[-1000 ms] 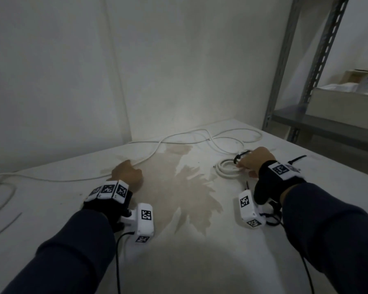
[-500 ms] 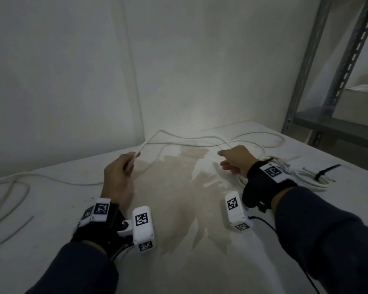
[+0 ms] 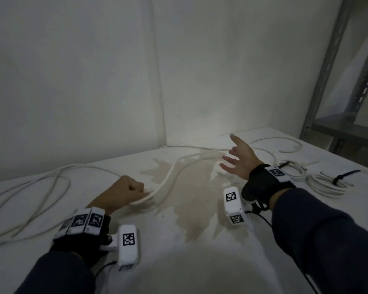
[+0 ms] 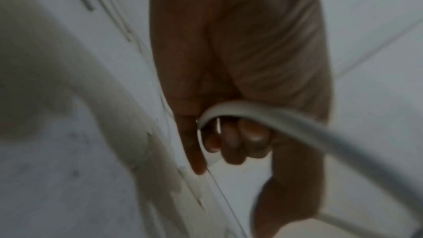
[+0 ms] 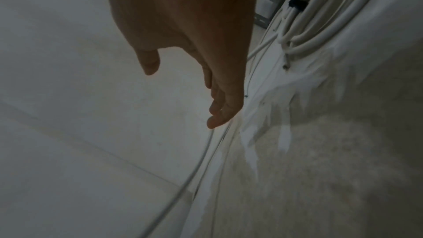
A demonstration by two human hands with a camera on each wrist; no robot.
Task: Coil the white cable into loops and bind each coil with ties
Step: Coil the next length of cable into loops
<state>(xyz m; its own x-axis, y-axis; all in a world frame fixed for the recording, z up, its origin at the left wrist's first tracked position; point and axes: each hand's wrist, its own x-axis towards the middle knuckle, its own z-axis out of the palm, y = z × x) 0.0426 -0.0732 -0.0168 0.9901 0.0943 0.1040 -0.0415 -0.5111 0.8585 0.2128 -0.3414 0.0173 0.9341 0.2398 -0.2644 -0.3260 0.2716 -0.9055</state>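
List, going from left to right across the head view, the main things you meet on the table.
Loose cable loops → left hand gripping the cable → brown stain → right hand, fingers spread → tied coil with its black tie → metal shelf.

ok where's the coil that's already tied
In the head view the tied coil lies on the table at far right, beside the right hand.

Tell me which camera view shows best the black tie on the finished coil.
The head view: the black tie stands out whole, wrapped round the finished coil. The right wrist view shows it only as a small dark spot. The left wrist view does not show it.
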